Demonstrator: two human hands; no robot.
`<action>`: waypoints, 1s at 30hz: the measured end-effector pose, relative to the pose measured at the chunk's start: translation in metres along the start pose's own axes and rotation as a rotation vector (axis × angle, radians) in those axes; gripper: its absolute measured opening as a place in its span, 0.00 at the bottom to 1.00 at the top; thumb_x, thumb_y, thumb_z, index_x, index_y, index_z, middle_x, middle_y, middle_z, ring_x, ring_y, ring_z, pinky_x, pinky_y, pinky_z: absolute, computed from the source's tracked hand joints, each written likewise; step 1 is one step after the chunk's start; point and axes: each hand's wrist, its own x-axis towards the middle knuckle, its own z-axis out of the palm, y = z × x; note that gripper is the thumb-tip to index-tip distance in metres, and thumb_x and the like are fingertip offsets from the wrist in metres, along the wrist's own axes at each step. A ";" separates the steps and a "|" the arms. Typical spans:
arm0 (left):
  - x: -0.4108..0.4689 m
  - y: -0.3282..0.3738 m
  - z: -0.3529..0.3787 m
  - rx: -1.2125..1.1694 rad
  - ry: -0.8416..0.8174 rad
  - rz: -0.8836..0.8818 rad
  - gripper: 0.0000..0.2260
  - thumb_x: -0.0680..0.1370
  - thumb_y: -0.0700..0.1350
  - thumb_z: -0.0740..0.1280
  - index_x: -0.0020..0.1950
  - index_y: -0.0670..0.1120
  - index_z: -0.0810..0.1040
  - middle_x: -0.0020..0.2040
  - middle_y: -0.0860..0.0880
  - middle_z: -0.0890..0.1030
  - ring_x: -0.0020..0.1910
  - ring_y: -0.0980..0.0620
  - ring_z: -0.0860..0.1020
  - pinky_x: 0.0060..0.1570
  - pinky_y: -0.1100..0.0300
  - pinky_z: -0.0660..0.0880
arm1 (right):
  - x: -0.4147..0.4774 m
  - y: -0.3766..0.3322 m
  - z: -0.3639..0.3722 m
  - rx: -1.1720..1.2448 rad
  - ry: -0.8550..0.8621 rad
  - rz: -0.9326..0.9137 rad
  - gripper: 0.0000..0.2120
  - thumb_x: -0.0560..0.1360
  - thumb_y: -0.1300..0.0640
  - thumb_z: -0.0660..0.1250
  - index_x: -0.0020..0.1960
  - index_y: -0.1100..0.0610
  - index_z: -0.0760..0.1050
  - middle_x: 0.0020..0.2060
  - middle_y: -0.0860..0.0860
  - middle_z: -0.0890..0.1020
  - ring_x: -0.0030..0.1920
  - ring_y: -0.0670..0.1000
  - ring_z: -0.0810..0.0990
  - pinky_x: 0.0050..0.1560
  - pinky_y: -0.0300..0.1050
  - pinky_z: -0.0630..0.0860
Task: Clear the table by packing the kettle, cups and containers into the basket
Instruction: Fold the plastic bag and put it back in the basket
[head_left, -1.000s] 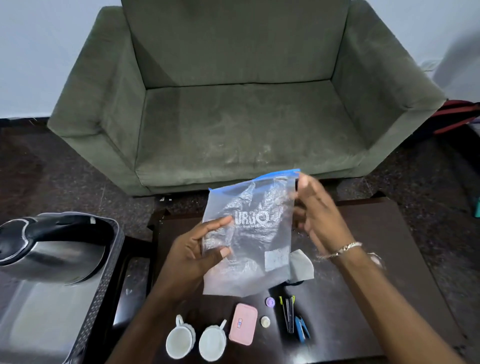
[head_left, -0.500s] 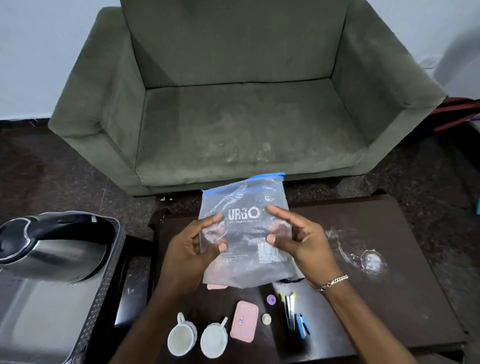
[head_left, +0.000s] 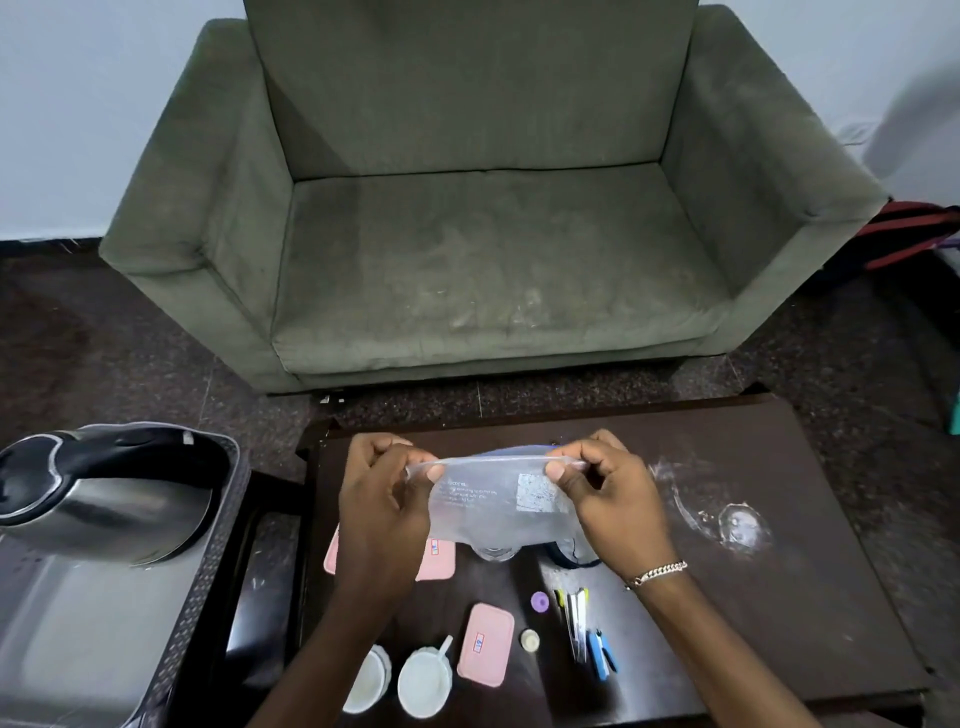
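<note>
Bag (head_left: 493, 499) is pinched at its mouth, left hand (head_left: 382, 499) and right hand (head_left: 610, 501) each clamped on a corner over the counter (head_left: 779, 597), so I'd peel the lips apart evenly, with cups (head_left: 423, 683) and pink containers (head_left: 485, 649) just below, kettle (head_left: 98, 493) already in the basket (head_left: 197, 597).

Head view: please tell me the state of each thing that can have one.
Kettle: lying on its side in the basket.
Plastic bag: held up by left hand and right hand.
Two cups: upright on table.
Small pink container: lid on.
</note>
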 end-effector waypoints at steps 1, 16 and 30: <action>0.000 0.002 0.001 -0.009 0.010 0.016 0.03 0.79 0.36 0.72 0.48 0.44 0.82 0.54 0.50 0.77 0.54 0.60 0.77 0.54 0.72 0.71 | -0.001 0.000 0.001 -0.022 0.009 0.000 0.07 0.75 0.62 0.73 0.40 0.52 0.81 0.41 0.47 0.75 0.43 0.43 0.75 0.46 0.35 0.69; 0.000 -0.003 0.000 -0.308 -0.359 -0.047 0.07 0.73 0.41 0.79 0.47 0.53 0.87 0.49 0.56 0.88 0.55 0.53 0.83 0.59 0.60 0.76 | 0.008 -0.006 0.014 0.102 0.093 -0.071 0.10 0.83 0.53 0.63 0.43 0.52 0.71 0.33 0.42 0.72 0.35 0.41 0.69 0.38 0.42 0.69; 0.002 -0.026 -0.041 -0.250 -0.305 -0.021 0.15 0.74 0.31 0.74 0.49 0.50 0.90 0.49 0.53 0.88 0.51 0.55 0.86 0.53 0.61 0.81 | 0.006 -0.048 0.041 -0.543 -0.292 -0.563 0.10 0.67 0.33 0.73 0.41 0.38 0.85 0.75 0.38 0.66 0.79 0.55 0.53 0.66 0.57 0.56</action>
